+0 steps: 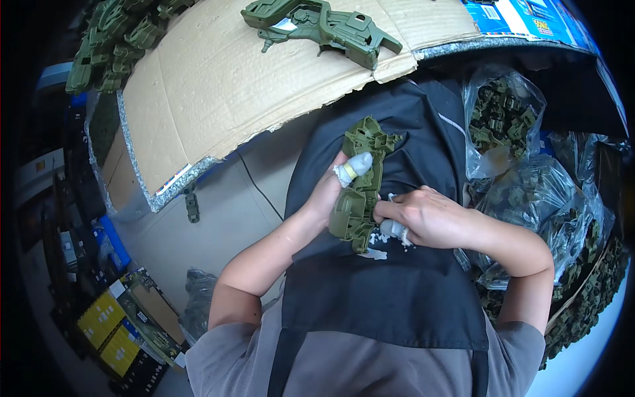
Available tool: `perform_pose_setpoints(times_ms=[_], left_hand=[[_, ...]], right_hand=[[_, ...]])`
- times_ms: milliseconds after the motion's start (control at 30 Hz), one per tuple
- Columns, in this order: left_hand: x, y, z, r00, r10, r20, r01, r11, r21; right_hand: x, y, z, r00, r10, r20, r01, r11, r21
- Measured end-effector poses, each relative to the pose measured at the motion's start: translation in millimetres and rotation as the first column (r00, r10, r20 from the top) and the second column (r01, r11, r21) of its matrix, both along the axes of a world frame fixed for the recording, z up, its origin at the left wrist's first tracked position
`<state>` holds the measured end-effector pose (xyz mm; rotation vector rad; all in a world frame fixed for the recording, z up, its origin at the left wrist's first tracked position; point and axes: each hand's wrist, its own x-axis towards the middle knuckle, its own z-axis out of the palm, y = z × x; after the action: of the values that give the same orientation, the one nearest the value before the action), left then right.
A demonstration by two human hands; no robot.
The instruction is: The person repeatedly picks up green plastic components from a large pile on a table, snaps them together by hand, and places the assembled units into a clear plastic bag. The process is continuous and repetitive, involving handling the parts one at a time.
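Note:
Over my lap, my left hand (329, 188) grips a dark green molded plastic part (372, 175) along its left side. The part stands lengthwise, its ribbed, hollow inner face showing. A whitish wrap with a yellowish band covers my left thumb, which presses on the part's middle. At the lower right edge of the part is my right hand (426, 215), its fingers curled closed. One of its digits wears a grey-white cover. Whatever lies inside those fingers is hidden. White crumbs and shavings (377, 253) are scattered on the black apron (390, 298) below.
Ahead, a cardboard-topped table (264, 86) carries a larger green plastic shell (324, 30) and a heap of green parts (119, 40). Clear bags of small green parts (506, 112) stand at right. A small green piece (192, 206) lies on the floor, left.

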<state>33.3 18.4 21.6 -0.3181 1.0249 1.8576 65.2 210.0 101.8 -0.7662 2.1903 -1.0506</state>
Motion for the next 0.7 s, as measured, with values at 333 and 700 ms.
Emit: perform_pose_setpoints(times_ms=[333,700], left_hand=[[6.6,3.7,-15.3,0.998,0.043,-0.046,-0.053,0.970,-0.236],[-67.0,58.8,81.9,0.960,0.027,-0.279,0.032,0.978,0.206]], right_hand=[[17.0,-13.5,-39.6,0.997,-0.031,-0.066,0.031,0.999,0.012],[-35.4,106.6,85.0,0.996,-0.090,0.023,0.093,0.977,-0.192]])
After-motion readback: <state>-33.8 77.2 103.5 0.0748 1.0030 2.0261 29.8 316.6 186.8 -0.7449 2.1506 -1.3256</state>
